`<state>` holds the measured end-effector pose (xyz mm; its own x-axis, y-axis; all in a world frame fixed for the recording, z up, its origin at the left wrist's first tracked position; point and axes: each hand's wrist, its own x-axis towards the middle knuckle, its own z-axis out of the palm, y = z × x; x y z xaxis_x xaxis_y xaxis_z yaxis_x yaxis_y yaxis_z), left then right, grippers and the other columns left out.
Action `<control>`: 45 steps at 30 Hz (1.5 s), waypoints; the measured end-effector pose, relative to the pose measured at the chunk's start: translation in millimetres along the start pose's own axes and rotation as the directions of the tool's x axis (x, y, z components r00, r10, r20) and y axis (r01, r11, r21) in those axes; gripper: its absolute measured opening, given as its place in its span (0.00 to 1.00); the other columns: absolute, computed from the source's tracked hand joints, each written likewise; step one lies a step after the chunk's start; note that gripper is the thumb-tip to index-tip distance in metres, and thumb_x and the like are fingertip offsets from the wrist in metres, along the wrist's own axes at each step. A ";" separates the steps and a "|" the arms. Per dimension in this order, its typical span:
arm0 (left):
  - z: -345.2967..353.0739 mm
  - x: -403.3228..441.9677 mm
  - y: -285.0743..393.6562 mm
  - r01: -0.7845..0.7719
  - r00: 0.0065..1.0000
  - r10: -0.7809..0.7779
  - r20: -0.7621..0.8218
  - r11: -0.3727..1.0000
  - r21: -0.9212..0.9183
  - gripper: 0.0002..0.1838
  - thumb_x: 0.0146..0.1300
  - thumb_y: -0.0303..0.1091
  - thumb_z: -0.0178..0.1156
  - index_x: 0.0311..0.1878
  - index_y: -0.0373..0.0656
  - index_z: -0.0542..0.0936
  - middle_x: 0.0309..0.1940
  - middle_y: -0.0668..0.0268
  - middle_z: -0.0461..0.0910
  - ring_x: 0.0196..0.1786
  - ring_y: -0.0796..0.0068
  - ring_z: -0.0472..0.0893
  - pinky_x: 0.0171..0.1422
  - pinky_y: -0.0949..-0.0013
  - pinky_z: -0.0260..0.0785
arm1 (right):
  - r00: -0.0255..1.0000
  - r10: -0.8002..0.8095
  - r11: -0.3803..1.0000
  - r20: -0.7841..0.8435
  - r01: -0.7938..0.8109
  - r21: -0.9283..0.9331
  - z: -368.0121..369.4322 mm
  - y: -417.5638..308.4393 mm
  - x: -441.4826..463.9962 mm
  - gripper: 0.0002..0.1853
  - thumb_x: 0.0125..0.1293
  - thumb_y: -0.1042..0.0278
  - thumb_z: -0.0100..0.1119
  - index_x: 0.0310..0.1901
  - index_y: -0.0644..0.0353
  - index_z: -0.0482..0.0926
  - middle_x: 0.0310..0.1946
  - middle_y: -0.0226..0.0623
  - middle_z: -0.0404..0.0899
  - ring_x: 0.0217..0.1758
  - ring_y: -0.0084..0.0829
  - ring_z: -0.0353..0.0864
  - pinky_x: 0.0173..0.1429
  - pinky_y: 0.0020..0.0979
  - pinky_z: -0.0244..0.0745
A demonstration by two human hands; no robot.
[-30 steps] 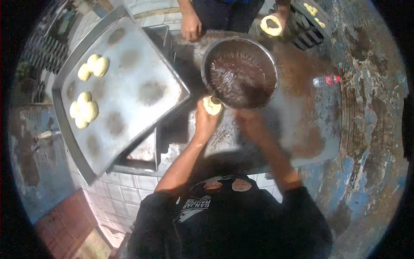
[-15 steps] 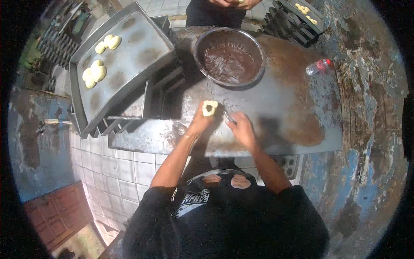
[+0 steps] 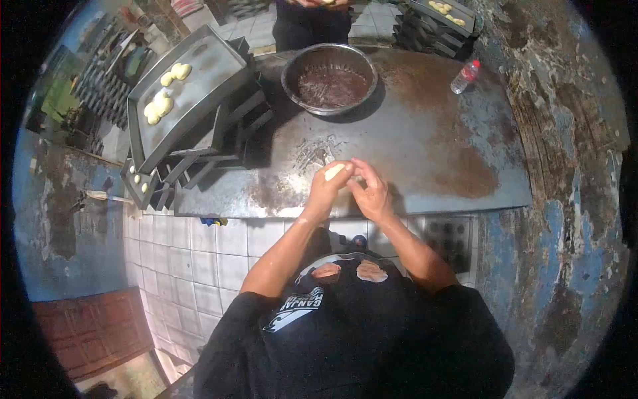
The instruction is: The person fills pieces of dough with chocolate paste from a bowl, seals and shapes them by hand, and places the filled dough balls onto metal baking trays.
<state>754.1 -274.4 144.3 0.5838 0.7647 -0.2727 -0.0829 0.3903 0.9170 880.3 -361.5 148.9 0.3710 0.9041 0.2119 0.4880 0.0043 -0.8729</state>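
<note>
From my end, the head camera shows the left hand (image 3: 327,185) wrapped round a small piece of pale yellow dough (image 3: 335,171), a grip that hides much of it. The dough is above the near part of the metal tabletop (image 3: 412,159), just short of some dark streaks (image 3: 314,147). I see the right hand (image 3: 371,189) close beside it, fingers bent towards the left hand; the view is too coarse for me to tell whether that grip touches the dough.

Beyond both hands, I have a round metal bowl (image 3: 332,60) with dark brown filling (image 3: 332,90) low inside. To its right lies a clear plastic bottle (image 3: 465,76) with a red cap. On my left, a metal tray (image 3: 199,80) on a stack carries two clusters of dough balls (image 3: 158,108). Across the tabletop stands a co-worker (image 3: 312,30) in dark trousers.
</note>
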 end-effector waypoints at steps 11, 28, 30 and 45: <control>9.5 -58.9 23.1 -0.097 0.995 0.043 0.093 0.699 0.709 0.31 0.64 0.34 0.69 0.71 0.44 0.77 0.56 0.52 0.86 0.56 0.56 0.86 0.64 0.59 0.74 | 0.877 -0.172 0.985 0.449 0.164 0.057 -44.6 -13.9 -4.3 0.15 0.72 0.72 0.61 0.57 0.66 0.80 0.45 0.34 0.86 0.43 0.29 0.86 0.50 0.33 0.80; -56.4 -106.2 60.8 -0.132 0.970 0.181 -0.161 0.952 0.275 0.29 0.79 0.53 0.49 0.73 0.46 0.75 0.51 0.66 0.84 0.50 0.78 0.77 0.60 0.69 0.69 | 0.925 -0.339 0.793 0.172 0.183 0.581 43.1 -80.1 25.6 0.28 0.67 0.62 0.70 0.63 0.67 0.74 0.52 0.43 0.82 0.55 0.35 0.83 0.58 0.35 0.80; -59.1 -105.0 78.3 -0.100 0.969 0.105 -0.222 0.994 0.034 0.40 0.80 0.66 0.37 0.78 0.44 0.68 0.68 0.64 0.75 0.63 0.74 0.73 0.71 0.66 0.64 | 0.777 -0.629 0.768 -0.029 0.627 0.132 63.1 -85.0 20.7 0.32 0.66 0.52 0.72 0.62 0.66 0.75 0.57 0.49 0.78 0.60 0.44 0.81 0.61 0.41 0.79; -238.7 -43.3 169.6 -0.678 0.632 0.652 -0.420 0.727 0.108 0.36 0.73 0.40 0.63 0.79 0.38 0.63 0.75 0.52 0.68 0.74 0.60 0.71 0.76 0.60 0.64 | 0.798 -0.171 0.982 0.577 0.186 0.034 196.7 -230.6 307.7 0.17 0.70 0.61 0.66 0.51 0.65 0.81 0.42 0.36 0.87 0.43 0.28 0.85 0.53 0.30 0.78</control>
<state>521.9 -119.0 242.1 -0.0242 0.9526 0.3032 -0.3695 -0.2904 0.8827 726.6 -0.3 328.9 -0.2436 0.9677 0.0648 0.5218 0.1871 -0.8323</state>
